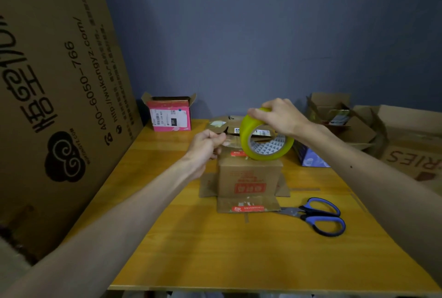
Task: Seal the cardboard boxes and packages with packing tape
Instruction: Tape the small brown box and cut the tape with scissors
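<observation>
A small brown cardboard box (248, 178) with red labels stands in the middle of the yellow table (215, 250), its lower flaps spread flat on the tabletop. Above its top, my right hand (275, 115) grips a yellowish roll of packing tape (265, 139) from above. My left hand (208, 145) pinches the clear free end of the tape, stretched a short way left of the roll, just over the box's top.
Blue-handled scissors (318, 216) lie on the table to the box's right. A pink box (171, 115) with open flaps stands at the back left, a blue package (311, 157) at the right. A huge cardboard sheet (55, 82) leans at left. Open cartons (339, 115) sit at right.
</observation>
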